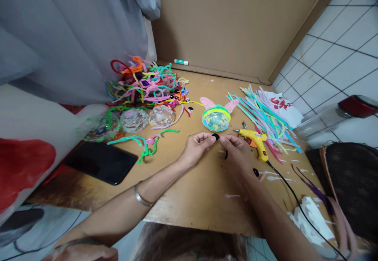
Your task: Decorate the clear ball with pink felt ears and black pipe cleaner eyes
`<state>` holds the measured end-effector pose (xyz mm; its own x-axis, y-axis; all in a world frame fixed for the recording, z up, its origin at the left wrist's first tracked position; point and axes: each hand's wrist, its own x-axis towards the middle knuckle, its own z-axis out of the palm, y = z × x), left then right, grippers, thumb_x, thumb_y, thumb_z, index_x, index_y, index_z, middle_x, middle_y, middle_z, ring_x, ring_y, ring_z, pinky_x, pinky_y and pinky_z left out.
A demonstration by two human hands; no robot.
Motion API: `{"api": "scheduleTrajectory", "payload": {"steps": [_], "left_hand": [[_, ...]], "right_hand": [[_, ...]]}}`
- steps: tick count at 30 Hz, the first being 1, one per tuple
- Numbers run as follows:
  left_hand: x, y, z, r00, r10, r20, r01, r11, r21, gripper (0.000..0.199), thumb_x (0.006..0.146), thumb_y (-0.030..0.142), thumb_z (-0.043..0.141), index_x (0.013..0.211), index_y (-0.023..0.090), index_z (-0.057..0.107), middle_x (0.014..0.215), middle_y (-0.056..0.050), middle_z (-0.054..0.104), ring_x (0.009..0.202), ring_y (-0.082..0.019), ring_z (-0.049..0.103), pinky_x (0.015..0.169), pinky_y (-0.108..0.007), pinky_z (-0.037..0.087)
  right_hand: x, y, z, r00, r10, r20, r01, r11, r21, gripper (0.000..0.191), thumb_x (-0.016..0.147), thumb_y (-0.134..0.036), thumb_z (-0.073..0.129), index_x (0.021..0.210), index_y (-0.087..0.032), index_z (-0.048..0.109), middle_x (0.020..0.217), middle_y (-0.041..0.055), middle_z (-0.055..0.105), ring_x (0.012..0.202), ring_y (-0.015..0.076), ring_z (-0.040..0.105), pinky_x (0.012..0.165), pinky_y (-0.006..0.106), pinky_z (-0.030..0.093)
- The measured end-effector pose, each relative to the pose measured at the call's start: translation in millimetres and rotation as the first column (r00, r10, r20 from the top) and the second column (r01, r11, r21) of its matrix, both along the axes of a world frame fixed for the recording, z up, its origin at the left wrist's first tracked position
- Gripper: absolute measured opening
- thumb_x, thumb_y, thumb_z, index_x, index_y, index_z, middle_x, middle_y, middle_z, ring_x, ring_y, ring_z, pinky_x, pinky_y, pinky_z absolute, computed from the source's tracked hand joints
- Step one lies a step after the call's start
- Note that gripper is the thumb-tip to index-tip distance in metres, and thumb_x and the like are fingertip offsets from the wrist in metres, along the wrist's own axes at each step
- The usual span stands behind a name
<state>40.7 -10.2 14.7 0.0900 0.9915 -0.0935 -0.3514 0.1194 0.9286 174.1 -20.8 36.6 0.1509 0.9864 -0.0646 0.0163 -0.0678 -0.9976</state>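
My left hand (197, 147) pinches the curled end of a black pipe cleaner (215, 137) between thumb and fingertips. My right hand (237, 150) is closed on the same piece from the other side, and a dark loose end hangs below its fingers. Just beyond both hands lies a clear plastic dome (216, 120) with a yellow, green and blue pipe-cleaner rim and two pink ears. Right of it, a yellow hot glue gun (257, 141) rests on its side near my right hand. A small black coil (255, 172) sits beside my right wrist.
Tangled colourful pipe-cleaner pieces (150, 82) and clear domes (162, 116) fill the left back. A black phone (102, 161) lies at left. Straight pipe cleaners (264, 109) spread at right, near a brown bag (348, 186). The gun's cord (295, 198) crosses the right edge. Cardboard (224, 24) stands behind.
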Motion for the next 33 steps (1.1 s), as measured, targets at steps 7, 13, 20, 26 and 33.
{"api": "scheduleTrajectory", "payload": {"steps": [7,13,20,26,33], "left_hand": [[1.3,-1.4,-1.9,0.999,-0.032,0.028,0.032,0.999,-0.007,0.045,0.057,0.053,0.081,0.066,0.013,0.062,0.052,0.005,0.049,0.048,-0.005,0.037,0.049,-0.021,0.025],[2.4,-2.7,0.1,0.998,-0.028,0.052,0.029,0.999,-0.023,0.046,0.055,0.052,0.082,0.065,0.013,0.062,0.052,0.005,0.05,0.048,-0.005,0.037,0.049,-0.021,0.025],[2.3,-1.8,1.2,0.999,-0.006,0.043,0.007,1.0,-0.022,0.043,0.056,0.051,0.082,0.066,0.013,0.063,0.052,0.005,0.049,0.048,-0.005,0.036,0.048,-0.02,0.024],[1.4,0.0,2.2,0.999,0.02,0.027,-0.019,1.0,-0.014,0.045,0.054,0.053,0.082,0.063,0.014,0.061,0.051,0.005,0.048,0.048,-0.005,0.035,0.048,-0.02,0.024],[1.1,-0.8,0.1,1.0,-0.003,0.015,0.003,1.0,0.011,0.045,0.057,0.052,0.081,0.066,0.013,0.063,0.053,0.005,0.05,0.049,-0.005,0.037,0.049,-0.02,0.025]], "right_hand": [[-1.2,2.2,-4.3,0.995,-0.017,-0.095,0.015,1.0,-0.024,0.035,0.055,-0.049,0.078,0.063,-0.018,0.064,0.052,-0.0051,0.051,0.049,0.0079,0.037,0.049,0.023,0.03],[-1.5,2.1,-4.5,0.995,-0.011,-0.101,0.01,1.0,-0.004,0.033,0.055,-0.046,0.079,0.065,-0.018,0.065,0.054,-0.0045,0.054,0.052,0.0086,0.04,0.052,0.023,0.033],[-1.8,1.0,-3.8,0.996,-0.01,-0.085,0.008,1.0,-0.021,0.034,0.059,-0.049,0.077,0.064,-0.018,0.064,0.055,-0.0042,0.053,0.05,0.0086,0.04,0.049,0.023,0.032],[3.0,3.3,-3.2,0.998,-0.064,-0.028,0.065,0.996,0.053,0.028,0.063,-0.046,0.076,0.069,-0.02,0.068,0.06,-0.0017,0.06,0.057,0.0116,0.048,0.052,0.024,0.039],[3.8,4.7,-7.3,0.998,-0.03,-0.047,0.033,0.997,0.065,0.03,0.062,-0.046,0.077,0.07,-0.019,0.069,0.059,-0.0018,0.06,0.056,0.0109,0.048,0.053,0.024,0.039]]}}
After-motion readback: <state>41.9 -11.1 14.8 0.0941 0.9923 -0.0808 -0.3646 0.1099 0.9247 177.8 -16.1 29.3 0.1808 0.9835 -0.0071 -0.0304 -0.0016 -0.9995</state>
